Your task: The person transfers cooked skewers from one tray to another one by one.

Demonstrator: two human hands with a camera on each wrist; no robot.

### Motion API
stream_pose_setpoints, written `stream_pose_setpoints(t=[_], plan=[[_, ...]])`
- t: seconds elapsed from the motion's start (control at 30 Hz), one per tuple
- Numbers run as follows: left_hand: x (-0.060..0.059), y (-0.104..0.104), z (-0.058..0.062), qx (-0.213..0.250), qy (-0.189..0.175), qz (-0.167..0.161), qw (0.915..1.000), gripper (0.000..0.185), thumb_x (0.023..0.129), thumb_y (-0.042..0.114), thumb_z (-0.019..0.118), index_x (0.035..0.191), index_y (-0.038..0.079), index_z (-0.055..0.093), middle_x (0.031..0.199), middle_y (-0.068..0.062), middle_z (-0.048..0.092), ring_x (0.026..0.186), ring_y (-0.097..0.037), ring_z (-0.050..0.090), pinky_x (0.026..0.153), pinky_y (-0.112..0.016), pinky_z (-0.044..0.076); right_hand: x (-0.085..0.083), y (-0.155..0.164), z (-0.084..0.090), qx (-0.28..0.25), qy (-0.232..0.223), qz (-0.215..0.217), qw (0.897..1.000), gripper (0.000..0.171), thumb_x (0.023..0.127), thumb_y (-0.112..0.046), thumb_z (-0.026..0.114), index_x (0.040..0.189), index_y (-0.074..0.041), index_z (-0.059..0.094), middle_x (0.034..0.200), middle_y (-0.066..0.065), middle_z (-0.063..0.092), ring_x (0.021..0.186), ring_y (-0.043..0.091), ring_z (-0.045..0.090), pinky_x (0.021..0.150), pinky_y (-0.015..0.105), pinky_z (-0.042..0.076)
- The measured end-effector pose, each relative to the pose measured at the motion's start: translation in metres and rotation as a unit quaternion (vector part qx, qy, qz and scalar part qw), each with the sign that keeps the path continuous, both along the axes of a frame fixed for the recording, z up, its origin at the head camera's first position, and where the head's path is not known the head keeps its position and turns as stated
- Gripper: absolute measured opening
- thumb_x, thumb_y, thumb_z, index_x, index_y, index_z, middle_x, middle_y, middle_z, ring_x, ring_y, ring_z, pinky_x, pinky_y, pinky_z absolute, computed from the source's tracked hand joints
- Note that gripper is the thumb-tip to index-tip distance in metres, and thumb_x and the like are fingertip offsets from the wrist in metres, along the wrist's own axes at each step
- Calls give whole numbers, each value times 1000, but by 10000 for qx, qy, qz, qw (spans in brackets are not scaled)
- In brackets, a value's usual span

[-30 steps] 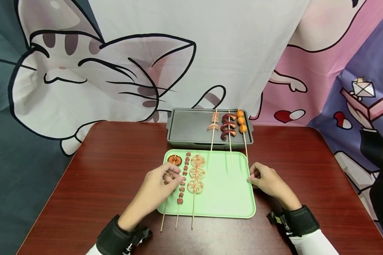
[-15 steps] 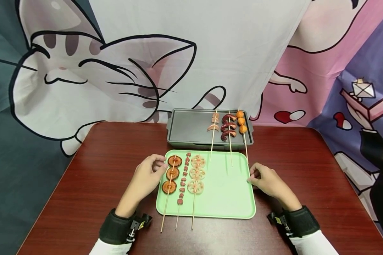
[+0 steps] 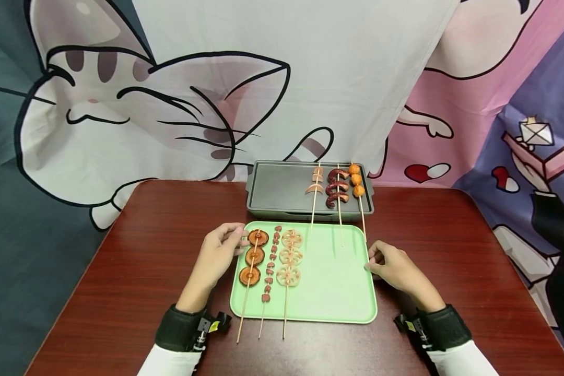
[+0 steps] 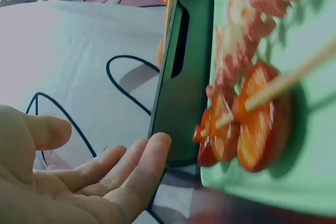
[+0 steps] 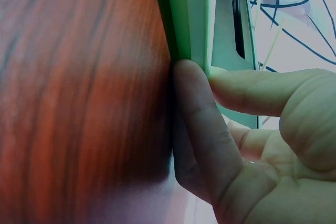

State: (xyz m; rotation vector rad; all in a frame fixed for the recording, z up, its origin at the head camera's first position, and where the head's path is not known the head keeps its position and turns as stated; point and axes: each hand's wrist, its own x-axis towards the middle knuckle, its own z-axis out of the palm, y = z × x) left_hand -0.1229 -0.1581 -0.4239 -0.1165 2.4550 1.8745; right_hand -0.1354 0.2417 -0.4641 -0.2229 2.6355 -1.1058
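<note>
A light green tray [image 3: 333, 297] lies on the table, bearing three skewers on its left half: brown mushroom slices [image 3: 249, 275], small reddish meat pieces [image 3: 266, 297] and pale lotus root slices [image 3: 288, 275]. Beside the tray's upper left corner my left hand [image 3: 216, 253] hovers with nothing in it. In the left wrist view its thumb stands apart from the loosely extended fingers [image 4: 149, 169], close to the mushroom skewer [image 4: 262, 119] but not touching it. My right hand [image 5: 252, 145] pinches the tray's right rim [image 5: 199, 30] between thumb and forefinger.
Directly behind the tray stands a grey grill pan [image 3: 282, 188]. On its right side lie skewers of pinkish slices [image 3: 315, 188], octopus tentacles [image 3: 337, 186] and orange balls [image 3: 355, 179], their sticks reaching over the tray. A printed cloth [image 3: 348, 68] hangs behind the table [image 3: 169, 219].
My left hand has moved left, off the mushroom skewer, which it partly covered, to outside the tray's left edge. The skewers lie as before, and my right hand keeps its hold.
</note>
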Motion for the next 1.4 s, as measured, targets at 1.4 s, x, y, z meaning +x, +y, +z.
stream_pose_setpoints(t=[1.4], plan=[[-58, 102, 1, 1705, -1643, -1171, 9645, 35, 107, 4, 51, 139, -12, 55, 123, -29, 68, 102, -29, 76, 86, -28, 63, 0, 1, 1, -25, -44, 17, 10000, 13, 93, -4, 71, 99, -3, 60, 85, 6, 65, 75, 15, 64, 62, 25, 58]])
